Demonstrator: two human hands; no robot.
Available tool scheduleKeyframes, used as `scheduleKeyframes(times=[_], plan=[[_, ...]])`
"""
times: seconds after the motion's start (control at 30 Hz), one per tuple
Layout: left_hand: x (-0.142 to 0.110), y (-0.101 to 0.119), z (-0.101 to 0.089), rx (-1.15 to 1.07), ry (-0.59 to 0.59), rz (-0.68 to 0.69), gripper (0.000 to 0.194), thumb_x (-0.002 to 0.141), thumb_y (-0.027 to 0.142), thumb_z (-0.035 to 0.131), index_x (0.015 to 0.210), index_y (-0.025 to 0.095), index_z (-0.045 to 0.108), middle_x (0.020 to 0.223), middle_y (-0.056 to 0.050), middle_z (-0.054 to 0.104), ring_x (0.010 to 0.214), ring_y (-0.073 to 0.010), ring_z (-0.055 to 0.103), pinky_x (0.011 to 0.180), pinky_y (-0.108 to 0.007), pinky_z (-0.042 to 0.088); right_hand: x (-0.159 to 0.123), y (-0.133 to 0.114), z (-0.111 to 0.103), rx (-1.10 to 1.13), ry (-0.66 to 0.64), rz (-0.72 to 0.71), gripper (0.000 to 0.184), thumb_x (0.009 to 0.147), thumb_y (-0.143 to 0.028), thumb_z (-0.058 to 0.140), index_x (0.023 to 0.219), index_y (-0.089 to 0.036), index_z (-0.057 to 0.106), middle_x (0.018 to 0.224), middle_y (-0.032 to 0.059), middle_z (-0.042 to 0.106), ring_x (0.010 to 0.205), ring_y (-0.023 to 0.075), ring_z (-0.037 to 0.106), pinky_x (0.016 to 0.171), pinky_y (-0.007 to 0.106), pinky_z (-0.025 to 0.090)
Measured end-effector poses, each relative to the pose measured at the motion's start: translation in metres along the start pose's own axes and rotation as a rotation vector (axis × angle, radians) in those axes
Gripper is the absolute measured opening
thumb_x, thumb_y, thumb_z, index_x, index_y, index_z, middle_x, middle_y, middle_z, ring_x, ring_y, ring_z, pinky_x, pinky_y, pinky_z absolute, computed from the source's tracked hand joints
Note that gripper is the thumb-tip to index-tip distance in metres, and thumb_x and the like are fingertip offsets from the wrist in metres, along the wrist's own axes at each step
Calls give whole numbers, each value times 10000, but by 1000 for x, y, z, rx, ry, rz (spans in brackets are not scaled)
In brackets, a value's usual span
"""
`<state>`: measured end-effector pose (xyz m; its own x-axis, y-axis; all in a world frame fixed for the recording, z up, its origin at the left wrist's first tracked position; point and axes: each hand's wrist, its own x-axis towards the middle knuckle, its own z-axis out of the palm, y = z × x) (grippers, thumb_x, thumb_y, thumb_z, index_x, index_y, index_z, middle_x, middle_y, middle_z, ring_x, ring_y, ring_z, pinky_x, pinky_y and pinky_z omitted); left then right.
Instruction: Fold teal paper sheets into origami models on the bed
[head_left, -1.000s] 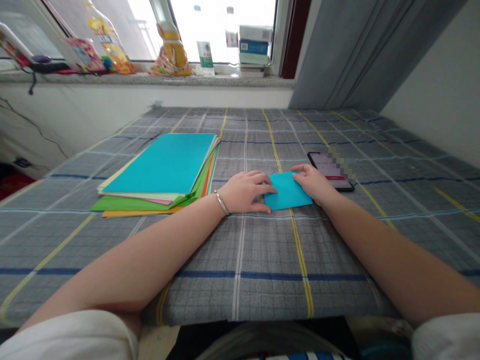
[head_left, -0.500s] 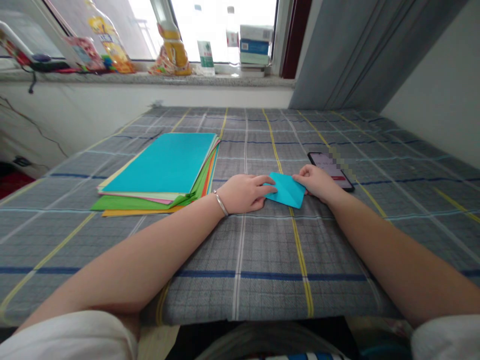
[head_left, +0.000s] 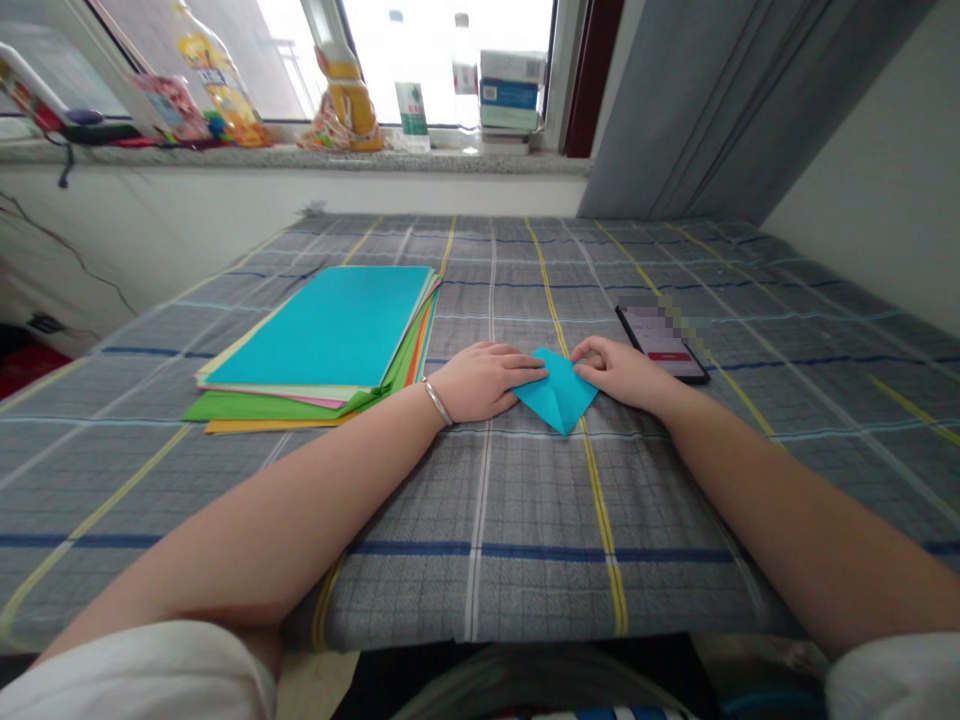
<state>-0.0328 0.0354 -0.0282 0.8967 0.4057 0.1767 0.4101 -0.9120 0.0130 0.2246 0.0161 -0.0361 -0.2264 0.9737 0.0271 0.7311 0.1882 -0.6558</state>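
A small folded piece of turquoise paper (head_left: 556,396) lies on the grey checked cloth (head_left: 525,500), one corner pointing toward me. My left hand (head_left: 480,380), with a silver bangle on the wrist, rests on the cloth and pinches the paper's left edge. My right hand (head_left: 621,372) is curled and grips the paper's upper right corner. Both forearms reach in from the bottom of the view.
A stack of coloured paper sheets (head_left: 322,345) with a turquoise one on top lies to the left. A phone (head_left: 661,343) with its screen lit lies just beyond my right hand. Bottles and boxes (head_left: 352,95) stand on the windowsill at the back.
The small turquoise paper has turned from lying square to a diamond with a corner toward me. Both hands have drawn closer together on it.
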Motion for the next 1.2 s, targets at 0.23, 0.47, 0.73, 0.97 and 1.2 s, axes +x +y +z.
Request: scheduleKeyframes(times=[0.23, 0.47, 0.73, 0.97, 1.2], plan=[[-1, 8, 1, -27, -182, -70, 789, 903, 570, 520, 1527, 147, 289, 1597, -180, 220, 1463, -342, 265, 1171, -512, 226, -8, -12, -4, -400, 21, -184, 258, 790, -299, 601, 1026, -205, 641, 957, 76, 686, 896, 249, 643, 768, 373, 501], [0, 18, 0, -4, -236, -139, 880, 899, 657, 480, 1563, 175, 161, 1608, -208, 132, 1490, -348, 172, 1184, -520, 188, -8, -6, 5, -432, -55, -441, 453, 786, -107, 511, 1215, -203, 621, 1421, 70, 550, 1391, 278, 390, 1147, 476, 322], [0, 10, -3, 146, -80, 23, 661, 951, 597, 429, 1472, 190, 405, 1462, -162, 472, 1346, -322, 438, 1069, -455, 371, -4, -4, 15, -336, -78, -406, 301, 854, -181, 474, 1130, -205, 591, 1501, 64, 466, 1445, 266, 300, 1157, 485, 304], [2, 11, -11, 320, 6, 222, 320, 982, 351, 437, 977, 169, 700, 916, -84, 667, 816, -196, 613, 717, -315, 465, -1, -4, 5, -329, 25, -508, 175, 809, -206, 605, 971, -196, 670, 1172, 97, 694, 1165, 265, 563, 1030, 445, 419], [1, 5, 1, 128, 84, 137, 293, 963, 320, 452, 959, 158, 696, 932, -80, 663, 844, -188, 627, 815, -310, 496, -5, -13, -7, -416, -52, -525, 159, 833, -154, 576, 891, -193, 719, 909, 67, 708, 917, 230, 622, 874, 372, 462]])
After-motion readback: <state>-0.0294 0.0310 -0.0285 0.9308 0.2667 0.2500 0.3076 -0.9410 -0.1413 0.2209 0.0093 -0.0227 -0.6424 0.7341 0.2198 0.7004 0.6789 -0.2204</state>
